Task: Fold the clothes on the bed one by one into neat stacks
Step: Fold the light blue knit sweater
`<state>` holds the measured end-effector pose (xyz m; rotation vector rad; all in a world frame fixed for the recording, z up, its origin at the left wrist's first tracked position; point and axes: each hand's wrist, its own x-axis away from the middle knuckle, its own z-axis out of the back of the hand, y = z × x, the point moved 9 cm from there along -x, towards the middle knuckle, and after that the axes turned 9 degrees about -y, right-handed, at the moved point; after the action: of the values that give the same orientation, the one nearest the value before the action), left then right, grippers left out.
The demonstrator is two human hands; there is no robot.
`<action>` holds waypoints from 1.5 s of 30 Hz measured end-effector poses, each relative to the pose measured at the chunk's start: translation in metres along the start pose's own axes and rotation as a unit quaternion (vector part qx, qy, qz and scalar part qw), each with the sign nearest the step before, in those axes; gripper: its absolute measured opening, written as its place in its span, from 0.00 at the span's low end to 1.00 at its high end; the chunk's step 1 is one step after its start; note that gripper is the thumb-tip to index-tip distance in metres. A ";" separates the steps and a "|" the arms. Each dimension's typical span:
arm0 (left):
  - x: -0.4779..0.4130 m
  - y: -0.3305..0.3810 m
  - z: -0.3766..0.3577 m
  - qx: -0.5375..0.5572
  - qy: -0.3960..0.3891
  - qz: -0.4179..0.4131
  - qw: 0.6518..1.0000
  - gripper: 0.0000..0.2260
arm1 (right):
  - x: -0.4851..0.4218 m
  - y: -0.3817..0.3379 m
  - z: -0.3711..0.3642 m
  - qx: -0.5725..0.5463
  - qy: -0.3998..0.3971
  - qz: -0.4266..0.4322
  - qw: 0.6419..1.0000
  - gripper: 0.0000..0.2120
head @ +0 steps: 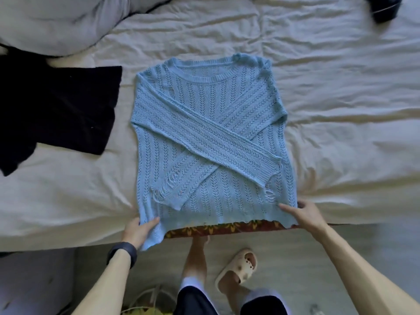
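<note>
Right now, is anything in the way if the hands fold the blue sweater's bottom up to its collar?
Nothing visible is. The left hand and right hand grip the blue sweater at its bottom corners, and only its own crossed sleeves lie on it.

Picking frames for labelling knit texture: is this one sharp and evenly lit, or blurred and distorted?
Head view: dim, bluish, soft light, no glare; knit on the blue sweater is sharp at centre; the black garment is a featureless dark mass; the dark item at top right is smeared; the wide lens bows the bed edge.
</note>
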<state>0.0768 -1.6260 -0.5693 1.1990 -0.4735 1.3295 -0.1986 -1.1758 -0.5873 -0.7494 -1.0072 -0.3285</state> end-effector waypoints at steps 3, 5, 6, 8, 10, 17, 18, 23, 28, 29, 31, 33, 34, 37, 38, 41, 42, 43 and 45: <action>0.002 -0.004 0.007 -0.013 -0.004 0.001 1.000 0.08 | 0.005 -0.004 -0.005 -0.043 -0.018 0.018 0.999 0.09; 0.008 -0.007 0.014 0.014 0.003 -0.008 1.000 0.08 | 0.012 -0.004 -0.004 -0.072 -0.012 0.039 0.997 0.11; 0.013 -0.009 0.017 0.028 0.003 -0.015 0.999 0.08 | 0.019 -0.004 -0.002 -0.086 -0.004 0.053 0.995 0.11; 0.025 -0.015 0.023 0.056 0.000 -0.023 0.998 0.09 | 0.032 0.001 0.003 -0.128 0.017 0.067 0.989 0.12; 0.037 -0.026 0.030 0.100 -0.008 -0.024 0.995 0.08 | 0.053 0.002 0.005 -0.180 0.024 0.056 0.982 0.09; 0.086 -0.027 0.058 0.191 0.042 -0.055 0.979 0.11 | 0.128 -0.021 0.029 -0.242 0.079 0.088 0.963 0.05; 0.093 -0.024 0.061 0.200 0.042 -0.054 0.977 0.11 | 0.139 -0.025 0.032 -0.252 0.086 0.091 0.960 0.04; 0.129 -0.020 0.071 0.227 0.057 -0.062 0.970 0.09 | 0.185 -0.020 0.047 -0.282 0.112 0.081 0.950 0.03; 0.171 -0.046 0.072 0.237 0.056 -0.036 0.969 0.09 | 0.217 0.019 0.044 -0.285 0.100 0.042 0.952 0.04; 0.177 -0.053 0.070 0.241 0.050 -0.023 0.969 0.09 | 0.220 0.026 0.041 -0.290 0.095 0.033 0.952 0.04; 0.181 -0.066 0.066 0.254 0.037 0.000 0.966 0.11 | 0.224 0.034 0.036 -0.305 0.087 0.016 0.948 0.04; 0.181 -0.069 0.064 0.265 0.028 0.014 0.964 0.10 | 0.223 0.035 0.031 -0.329 0.080 0.002 0.941 0.03; 0.181 -0.066 0.065 0.268 0.030 0.017 0.963 0.08 | 0.221 0.032 0.030 -0.337 0.077 -0.002 0.938 0.02; 0.171 -0.041 0.070 0.285 0.036 0.014 0.958 0.05 | 0.205 0.011 0.033 -0.362 0.081 0.001 0.929 0.05; 0.165 -0.028 0.073 0.293 0.032 0.007 0.955 0.06 | 0.200 -0.001 0.036 -0.371 0.082 0.005 0.925 0.05; 0.145 0.017 0.083 0.303 0.019 -0.007 0.953 0.03 | 0.177 -0.039 0.047 -0.387 0.093 0.006 0.917 0.07; 0.141 0.032 0.085 0.311 0.018 -0.010 0.950 0.02 | 0.173 -0.051 0.053 -0.395 0.097 0.008 0.913 0.07; 0.129 0.049 0.088 0.314 0.020 -0.010 0.949 0.03 | 0.161 -0.068 0.057 -0.395 0.100 0.008 0.913 0.07; 0.102 0.086 0.095 0.322 0.028 -0.010 0.946 0.05 | 0.131 -0.105 0.060 -0.395 0.098 0.004 0.913 0.07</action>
<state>0.0582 -1.6753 -0.4146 1.6817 0.0331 1.5520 -0.2297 -1.1970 -0.4131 -1.4171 -0.6581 -0.8136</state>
